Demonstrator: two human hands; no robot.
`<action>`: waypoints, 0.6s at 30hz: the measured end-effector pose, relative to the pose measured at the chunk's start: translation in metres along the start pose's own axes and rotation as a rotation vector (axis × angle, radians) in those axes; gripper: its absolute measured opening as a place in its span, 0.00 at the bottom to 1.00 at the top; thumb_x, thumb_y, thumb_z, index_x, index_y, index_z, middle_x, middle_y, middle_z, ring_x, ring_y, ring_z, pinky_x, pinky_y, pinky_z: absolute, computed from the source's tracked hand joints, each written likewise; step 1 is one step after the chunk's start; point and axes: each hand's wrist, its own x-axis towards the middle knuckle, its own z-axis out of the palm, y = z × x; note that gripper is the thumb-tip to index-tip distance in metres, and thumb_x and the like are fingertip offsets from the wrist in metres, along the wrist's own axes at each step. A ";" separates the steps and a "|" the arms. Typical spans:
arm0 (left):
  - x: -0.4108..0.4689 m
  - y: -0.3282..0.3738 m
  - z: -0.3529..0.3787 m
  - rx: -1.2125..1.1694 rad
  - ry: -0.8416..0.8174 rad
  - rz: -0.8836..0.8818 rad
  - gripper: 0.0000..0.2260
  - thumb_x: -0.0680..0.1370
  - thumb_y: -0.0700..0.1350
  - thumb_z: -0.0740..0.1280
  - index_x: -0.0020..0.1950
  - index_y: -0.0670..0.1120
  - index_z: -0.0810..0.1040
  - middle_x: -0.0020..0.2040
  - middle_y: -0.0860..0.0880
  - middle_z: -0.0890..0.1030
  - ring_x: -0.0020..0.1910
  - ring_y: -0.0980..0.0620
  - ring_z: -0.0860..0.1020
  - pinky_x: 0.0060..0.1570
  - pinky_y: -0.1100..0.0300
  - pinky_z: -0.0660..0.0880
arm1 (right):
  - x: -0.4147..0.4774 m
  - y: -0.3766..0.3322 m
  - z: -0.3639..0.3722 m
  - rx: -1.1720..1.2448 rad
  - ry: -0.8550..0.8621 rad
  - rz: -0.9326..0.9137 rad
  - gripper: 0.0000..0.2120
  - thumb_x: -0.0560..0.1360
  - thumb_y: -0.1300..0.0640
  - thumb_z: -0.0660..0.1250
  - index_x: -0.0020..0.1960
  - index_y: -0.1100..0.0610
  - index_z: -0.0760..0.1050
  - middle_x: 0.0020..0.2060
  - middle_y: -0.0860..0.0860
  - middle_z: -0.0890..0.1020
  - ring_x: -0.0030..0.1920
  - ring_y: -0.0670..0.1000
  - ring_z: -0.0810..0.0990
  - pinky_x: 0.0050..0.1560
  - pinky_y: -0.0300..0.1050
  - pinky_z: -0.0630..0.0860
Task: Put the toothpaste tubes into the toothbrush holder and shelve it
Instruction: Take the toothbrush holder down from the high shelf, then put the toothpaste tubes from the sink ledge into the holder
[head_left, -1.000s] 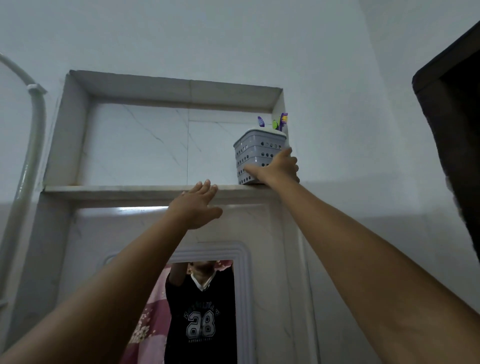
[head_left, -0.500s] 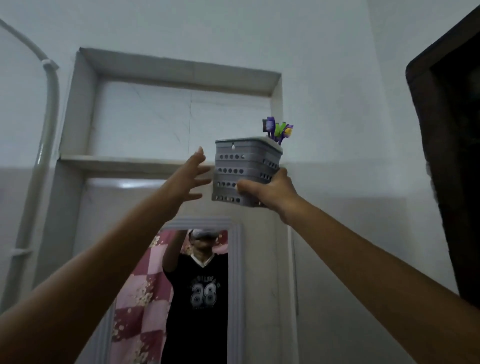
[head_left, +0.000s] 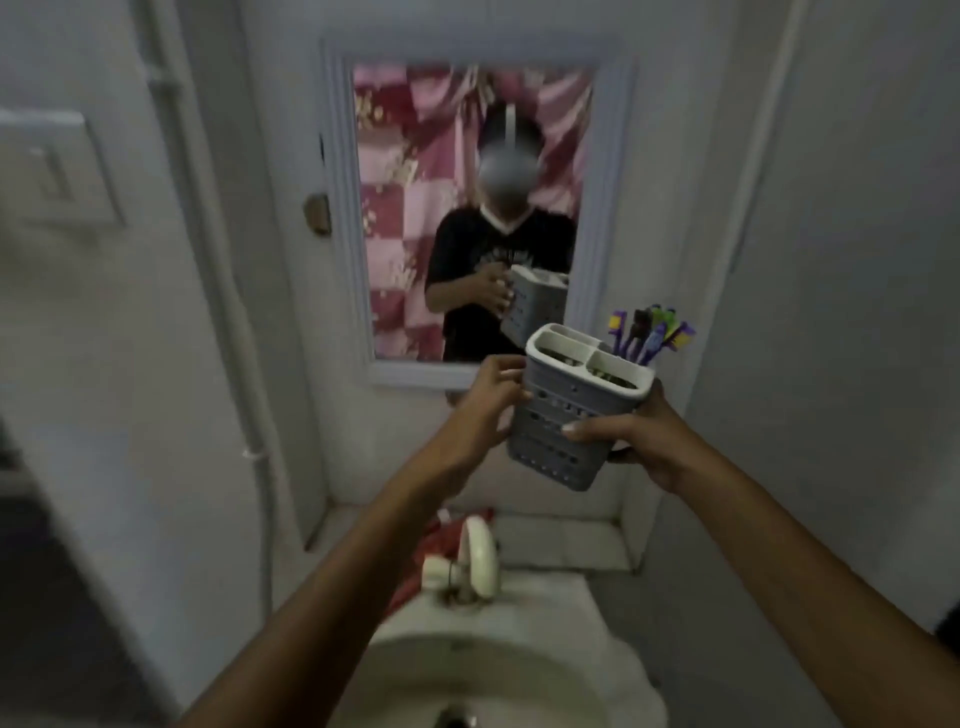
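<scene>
Layout as I see it: toothbrush holder held in mid-air between my left hand and right hand, tilted, above the sink. Toothbrushes stand in its far right compartment. Mirror on the wall behind it. Tap at the sink's back edge, below the holder. Wall switch far left.
</scene>
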 end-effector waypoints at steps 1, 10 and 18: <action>-0.007 -0.019 0.000 -0.012 -0.030 -0.034 0.19 0.76 0.42 0.59 0.66 0.48 0.68 0.61 0.53 0.76 0.59 0.56 0.75 0.50 0.59 0.73 | -0.004 0.023 0.002 0.016 -0.010 0.017 0.39 0.52 0.60 0.82 0.62 0.49 0.74 0.53 0.50 0.85 0.53 0.52 0.83 0.40 0.52 0.81; -0.005 -0.146 -0.047 0.220 0.075 -0.121 0.13 0.79 0.39 0.63 0.62 0.46 0.77 0.60 0.50 0.81 0.59 0.54 0.79 0.55 0.61 0.77 | -0.027 0.175 0.006 -0.055 0.016 0.121 0.53 0.49 0.63 0.85 0.67 0.59 0.61 0.59 0.52 0.79 0.59 0.47 0.79 0.55 0.46 0.80; -0.028 -0.230 -0.115 0.392 0.403 -0.323 0.07 0.76 0.40 0.65 0.51 0.48 0.80 0.48 0.49 0.84 0.47 0.46 0.83 0.48 0.49 0.80 | -0.047 0.252 0.028 -0.136 -0.074 0.266 0.52 0.50 0.52 0.86 0.67 0.62 0.64 0.56 0.47 0.79 0.56 0.40 0.79 0.55 0.37 0.79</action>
